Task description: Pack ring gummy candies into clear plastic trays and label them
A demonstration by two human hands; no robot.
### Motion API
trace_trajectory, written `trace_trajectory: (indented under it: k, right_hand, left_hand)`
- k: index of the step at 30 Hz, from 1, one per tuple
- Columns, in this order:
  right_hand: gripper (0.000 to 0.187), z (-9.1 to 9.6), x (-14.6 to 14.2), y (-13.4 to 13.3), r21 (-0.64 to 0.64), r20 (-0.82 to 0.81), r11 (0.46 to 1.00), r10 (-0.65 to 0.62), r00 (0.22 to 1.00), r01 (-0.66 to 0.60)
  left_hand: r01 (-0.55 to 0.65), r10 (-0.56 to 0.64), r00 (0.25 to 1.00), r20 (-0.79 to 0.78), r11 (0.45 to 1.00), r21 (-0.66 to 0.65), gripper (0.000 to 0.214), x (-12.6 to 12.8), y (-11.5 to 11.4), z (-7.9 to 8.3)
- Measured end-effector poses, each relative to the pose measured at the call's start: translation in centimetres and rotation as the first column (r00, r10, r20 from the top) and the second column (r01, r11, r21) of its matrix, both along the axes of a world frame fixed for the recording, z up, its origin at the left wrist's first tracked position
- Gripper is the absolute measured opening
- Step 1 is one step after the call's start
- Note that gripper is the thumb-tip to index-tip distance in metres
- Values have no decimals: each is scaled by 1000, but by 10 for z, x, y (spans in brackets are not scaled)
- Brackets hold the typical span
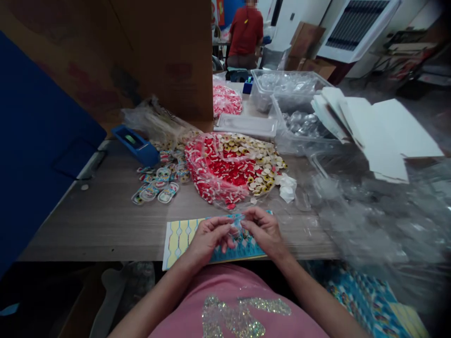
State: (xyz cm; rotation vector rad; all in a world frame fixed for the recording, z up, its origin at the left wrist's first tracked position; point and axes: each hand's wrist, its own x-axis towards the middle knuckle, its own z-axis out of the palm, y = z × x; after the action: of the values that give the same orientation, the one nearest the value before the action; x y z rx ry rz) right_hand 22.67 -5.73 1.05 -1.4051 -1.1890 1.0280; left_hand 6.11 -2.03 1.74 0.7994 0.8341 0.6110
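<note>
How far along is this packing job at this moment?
Done: a small pile of labelled packs lies left of the bag. In hand: the left hand and right hand pinch a small clear piece over the sticker sheet. Remaining: the bag of red and yellow pieces looks mostly full, and the tubs of clear shells behind hold plenty, so most seems ahead.

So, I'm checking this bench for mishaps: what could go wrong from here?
1. The left hand and right hand pinch a small clear piece at the edge of the table. If dropped, it would likely fall to the lap or floor.
2. The sticker sheet under them overhangs that edge and could slide off.
3. The heap of clear plastic wrap crowds the right side and might swallow loose pieces.
</note>
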Motion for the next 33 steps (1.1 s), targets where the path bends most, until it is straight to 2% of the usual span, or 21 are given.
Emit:
trace_trajectory:
  k: [4,6,9,11,13,15,17,20,22,24,28,31,33]
  right_hand:
    - [11,-2,-8,6,-72,-108,996,-62,992,55]
    - [14,0,-18,9,-97,-165,992,-97,982,82]
    - [18,2,-33,13,-137,-255,980,-173,951,142]
    - [17,2,-35,17,-110,-174,991,-90,981,72]
    - [18,0,-29,24,-18,85,999,53,995,-52]
    - [19,-3,-16,35,98,416,989,64,907,-115]
    - [16,-7,-4,46,176,675,975,-20,737,-136]
    - [10,-16,6,59,154,870,966,-33,492,-207]
    - [11,-21,6,62,144,897,962,-28,442,-231]
    - [15,-23,6,60,184,871,959,-58,488,-214]
    - [20,-10,9,49,310,691,944,-142,709,-114]
    - [16,13,10,43,294,550,942,-27,835,-164]
    - [15,26,8,43,251,515,927,115,849,-278]
  left_hand:
    - [-114,114,993,-11,993,7,28,-8,3,-7]
    - [-120,121,991,61,993,-13,31,-7,1,-8]
    - [-111,115,974,194,993,-35,45,-2,0,-7]
    - [-169,181,961,209,983,-75,40,-2,3,-7]
    - [-265,282,944,171,957,-114,30,-6,9,-7]
    - [-315,331,935,127,940,-131,29,-15,15,-6]
    - [-299,317,942,106,941,-157,30,-24,19,-6]
    - [-197,242,954,179,951,-237,31,-30,22,-4]
    - [-125,200,942,270,955,-270,33,-30,24,-2]
    - [-66,175,921,349,951,-303,37,-29,26,0]
    - [17,140,899,416,936,-352,44,-28,30,3]
    - [93,71,903,423,930,-355,47,-22,31,2]
    - [153,6,908,418,926,-345,51,-13,30,0]
